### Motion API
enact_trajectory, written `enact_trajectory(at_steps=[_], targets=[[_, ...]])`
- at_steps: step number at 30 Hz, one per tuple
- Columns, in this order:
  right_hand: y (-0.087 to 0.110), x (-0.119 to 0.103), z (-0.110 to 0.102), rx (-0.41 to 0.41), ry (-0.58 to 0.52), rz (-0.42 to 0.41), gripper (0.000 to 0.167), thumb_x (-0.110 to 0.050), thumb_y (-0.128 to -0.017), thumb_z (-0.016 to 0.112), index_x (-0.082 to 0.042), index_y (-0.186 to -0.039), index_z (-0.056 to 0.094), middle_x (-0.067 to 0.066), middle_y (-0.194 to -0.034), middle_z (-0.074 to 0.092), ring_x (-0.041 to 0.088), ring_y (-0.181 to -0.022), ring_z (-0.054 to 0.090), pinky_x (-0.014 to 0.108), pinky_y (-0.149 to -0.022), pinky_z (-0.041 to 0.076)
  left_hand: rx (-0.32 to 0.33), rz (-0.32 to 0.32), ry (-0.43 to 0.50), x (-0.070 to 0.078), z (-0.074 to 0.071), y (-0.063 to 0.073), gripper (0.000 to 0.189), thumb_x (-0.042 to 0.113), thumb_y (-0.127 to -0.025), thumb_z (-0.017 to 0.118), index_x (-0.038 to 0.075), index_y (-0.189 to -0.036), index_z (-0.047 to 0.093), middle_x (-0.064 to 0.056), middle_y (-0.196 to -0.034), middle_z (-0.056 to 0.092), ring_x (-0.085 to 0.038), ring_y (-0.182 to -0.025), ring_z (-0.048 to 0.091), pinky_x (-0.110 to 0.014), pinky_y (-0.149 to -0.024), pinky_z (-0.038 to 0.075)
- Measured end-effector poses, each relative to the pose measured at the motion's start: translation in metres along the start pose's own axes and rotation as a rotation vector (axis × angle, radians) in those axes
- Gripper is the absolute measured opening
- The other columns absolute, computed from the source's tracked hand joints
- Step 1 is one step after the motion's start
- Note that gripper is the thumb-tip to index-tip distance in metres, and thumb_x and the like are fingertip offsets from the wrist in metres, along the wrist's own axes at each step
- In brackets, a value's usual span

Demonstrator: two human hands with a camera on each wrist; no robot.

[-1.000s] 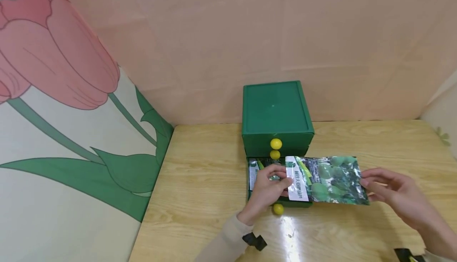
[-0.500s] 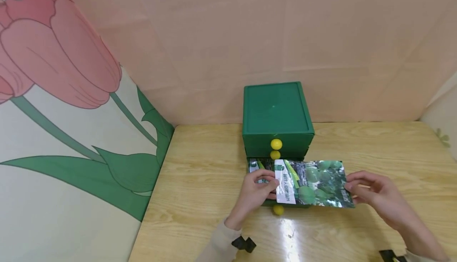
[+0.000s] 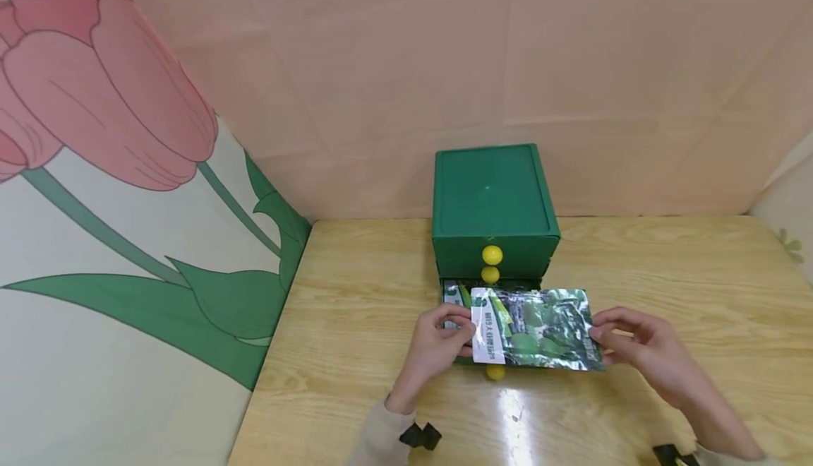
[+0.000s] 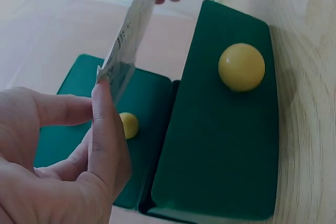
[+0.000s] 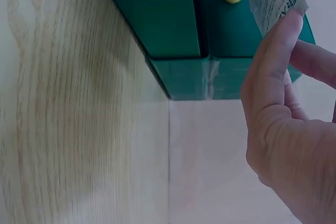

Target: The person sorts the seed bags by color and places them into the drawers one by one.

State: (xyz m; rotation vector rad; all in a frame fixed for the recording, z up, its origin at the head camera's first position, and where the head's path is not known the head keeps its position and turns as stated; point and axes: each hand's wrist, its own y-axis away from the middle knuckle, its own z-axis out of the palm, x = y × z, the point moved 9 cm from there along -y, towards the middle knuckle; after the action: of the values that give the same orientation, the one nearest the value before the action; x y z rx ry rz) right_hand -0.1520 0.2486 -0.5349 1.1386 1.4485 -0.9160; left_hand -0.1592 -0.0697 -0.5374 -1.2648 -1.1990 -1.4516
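A shiny flat packet (image 3: 540, 330) with green round fruit and a white label strip is stretched between both hands, above the pulled-out lower drawer (image 3: 466, 360) of a green box. My left hand (image 3: 434, 346) pinches its white end between thumb and fingers; the left wrist view shows the packet (image 4: 128, 40) edge-on. On the opposite end, my right hand (image 3: 644, 349) pinches the edge, thumb on the near face. Inside the drawer lies another similar packet (image 3: 452, 296), mostly hidden by the held one. A yellow knob (image 3: 495, 372) sticks out from the drawer front.
The green drawer box (image 3: 492, 194) stands against the peach cloth backdrop (image 3: 381, 85), its upper drawers pushed in, with yellow knobs (image 3: 492, 255) on the front. Under everything is a wooden table (image 3: 356, 296). A wall with a printed tulip (image 3: 114, 92) rises on the left.
Both hands have moved left together with the packet, which now sits more squarely over the open drawer. The drawer and box have stayed in place.
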Motion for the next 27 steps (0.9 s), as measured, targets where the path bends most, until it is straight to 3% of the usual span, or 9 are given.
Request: enact_trajectory(at_steps=[5,14,21,27], targets=[[-0.004,0.001,0.006,0.003,0.026,0.027,0.016,-0.004,-0.106,0.064,0.003,-0.12,0.068,-0.006,-0.101,0.072,0.014,-0.082,0.072,0.035,-0.072,0.066,0.036,-0.011,-0.035,-0.001,-0.007,0.004,0.016,0.004,-0.099,0.072,0.003,-0.115,0.074,-0.007,-0.099,0.069,-0.015,-0.074,0.075,-0.033,-0.067,0.066],[-0.011,0.002,0.023,-0.032,-0.055,0.017,0.014,-0.001,-0.106,0.063,0.004,-0.118,0.067,-0.004,-0.099,0.073,0.017,-0.076,0.072,0.034,-0.071,0.066,0.083,-0.004,-0.053,-0.002,-0.022,0.007,0.016,0.001,-0.098,0.073,0.0,-0.113,0.074,-0.006,-0.097,0.069,-0.013,-0.071,0.073,-0.033,-0.066,0.066],[-0.018,0.002,0.036,-0.05,-0.046,0.017,0.019,-0.004,-0.107,0.063,0.011,-0.119,0.063,-0.001,-0.096,0.072,0.017,-0.075,0.072,0.036,-0.069,0.066,0.113,0.014,-0.067,-0.005,-0.035,0.005,0.014,0.002,-0.097,0.075,-0.004,-0.11,0.075,-0.007,-0.093,0.068,-0.014,-0.069,0.071,-0.04,-0.068,0.067],[-0.024,0.002,0.043,-0.049,-0.026,0.012,0.024,-0.007,-0.108,0.063,0.013,-0.121,0.063,0.001,-0.095,0.072,0.016,-0.074,0.071,0.035,-0.068,0.066,0.122,0.002,-0.102,-0.008,-0.043,0.004,0.013,0.006,-0.098,0.076,0.002,-0.11,0.077,-0.008,-0.096,0.069,-0.014,-0.067,0.072,-0.039,-0.067,0.067]])
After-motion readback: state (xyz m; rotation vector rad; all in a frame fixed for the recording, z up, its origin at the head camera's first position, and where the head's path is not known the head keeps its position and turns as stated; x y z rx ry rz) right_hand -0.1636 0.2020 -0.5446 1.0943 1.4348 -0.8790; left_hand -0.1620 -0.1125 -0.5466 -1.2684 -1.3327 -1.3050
